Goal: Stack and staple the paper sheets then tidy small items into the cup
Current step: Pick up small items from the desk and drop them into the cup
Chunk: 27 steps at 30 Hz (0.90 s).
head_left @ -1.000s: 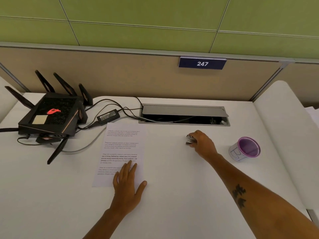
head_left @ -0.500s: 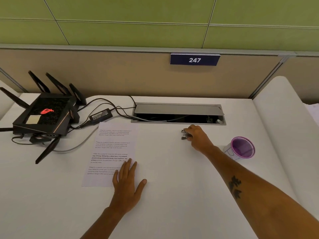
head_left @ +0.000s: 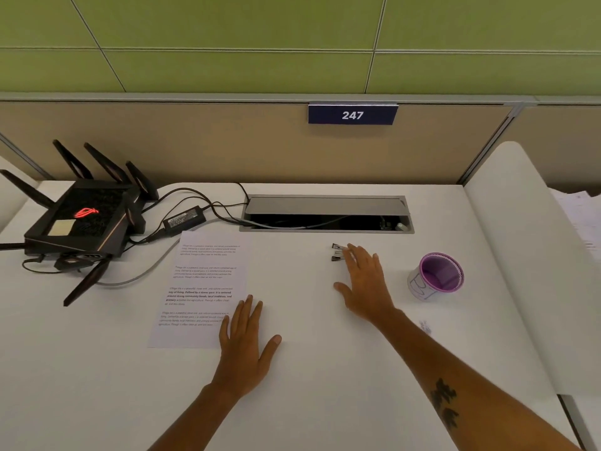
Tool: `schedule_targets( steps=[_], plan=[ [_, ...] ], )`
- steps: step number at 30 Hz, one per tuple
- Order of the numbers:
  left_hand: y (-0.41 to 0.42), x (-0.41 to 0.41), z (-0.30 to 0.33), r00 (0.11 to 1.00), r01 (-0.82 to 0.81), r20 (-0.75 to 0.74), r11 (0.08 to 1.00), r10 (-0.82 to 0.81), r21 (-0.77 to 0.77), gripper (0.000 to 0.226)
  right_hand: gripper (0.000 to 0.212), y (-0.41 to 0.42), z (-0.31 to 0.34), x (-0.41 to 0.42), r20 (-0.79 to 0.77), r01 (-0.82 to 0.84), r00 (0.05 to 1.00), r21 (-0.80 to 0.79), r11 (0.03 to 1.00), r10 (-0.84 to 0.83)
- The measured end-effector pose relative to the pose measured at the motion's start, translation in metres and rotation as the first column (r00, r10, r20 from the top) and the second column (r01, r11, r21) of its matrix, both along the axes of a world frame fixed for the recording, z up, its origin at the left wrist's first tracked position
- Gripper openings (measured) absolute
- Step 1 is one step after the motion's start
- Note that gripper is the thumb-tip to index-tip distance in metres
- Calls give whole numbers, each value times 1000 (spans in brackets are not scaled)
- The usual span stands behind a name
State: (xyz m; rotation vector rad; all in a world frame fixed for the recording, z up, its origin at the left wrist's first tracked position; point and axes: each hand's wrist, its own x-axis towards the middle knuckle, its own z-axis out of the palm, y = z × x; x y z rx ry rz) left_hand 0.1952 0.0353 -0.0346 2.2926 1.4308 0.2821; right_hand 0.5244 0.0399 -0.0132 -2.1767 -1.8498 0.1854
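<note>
A stack of printed paper sheets [head_left: 205, 288] lies flat on the white desk, left of centre. My left hand [head_left: 245, 343] rests flat with fingers spread on the stack's lower right corner. A small metal stapler [head_left: 338, 252] sits on the desk below the cable tray. My right hand [head_left: 366, 281] lies open just behind it, fingertips touching its near end, fingers no longer wrapped around it. A white cup with a purple rim and inside [head_left: 437, 276] stands to the right of my right hand. A small pale item [head_left: 425, 327] lies on the desk beside my right forearm.
A black router [head_left: 81, 219] with several antennas sits at the far left, its power brick [head_left: 183, 218] and cables running into the open metal cable tray [head_left: 325, 213]. A beige partition closes the back. A second white desk [head_left: 520, 255] adjoins on the right.
My right hand was closed over the stapler; it has opened and drawn back a little, leaving the stapler on the desk. My left hand has stayed on the paper.
</note>
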Motion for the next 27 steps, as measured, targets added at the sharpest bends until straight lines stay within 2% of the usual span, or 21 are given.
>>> schedule_targets(
  steps=[5,12,18,22,27],
  plan=[
    [-19,13,-2,998,63,-21,998,-64,-11,84,77,-66,-9,-28,19,-32,999,-23,999,32],
    [-60,41,-5,983,169,-66,985,-170,-21,88,72,-152,-7,-46,85,63,995,-98,993,-55],
    [-92,59,-10,960,221,-158,971,-232,-87,97,76,-199,-7,-27,118,171,981,-126,977,-156],
    [-99,60,-11,946,215,-230,973,-229,-86,100,83,-220,-1,-4,144,312,943,-86,946,-299],
    [-95,59,-12,939,229,-239,968,-249,-106,101,95,-227,-8,14,107,568,823,-150,809,-557]
  ],
)
